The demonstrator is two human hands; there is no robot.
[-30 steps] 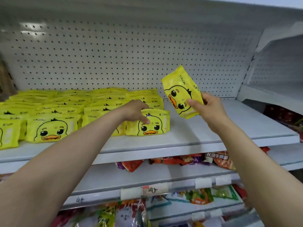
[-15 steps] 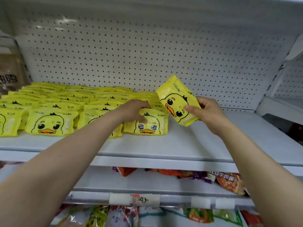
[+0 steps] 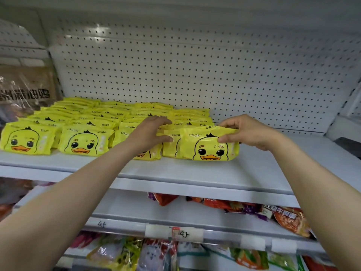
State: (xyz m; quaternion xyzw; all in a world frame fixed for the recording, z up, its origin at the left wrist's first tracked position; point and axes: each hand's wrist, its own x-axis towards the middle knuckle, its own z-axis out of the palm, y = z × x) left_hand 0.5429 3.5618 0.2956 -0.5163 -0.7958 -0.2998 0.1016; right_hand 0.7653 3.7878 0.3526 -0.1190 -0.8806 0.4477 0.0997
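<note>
My right hand (image 3: 252, 133) pinches the top edge of a yellow duck packet (image 3: 211, 145), thumb in front and fingers behind, standing it at the right end of the front row on the shelf (image 3: 195, 173), near the front edge, so its face shows. My left hand (image 3: 148, 133) lies spread and relaxed on the neighbouring packets (image 3: 170, 147), I think to keep them from sliding
</note>
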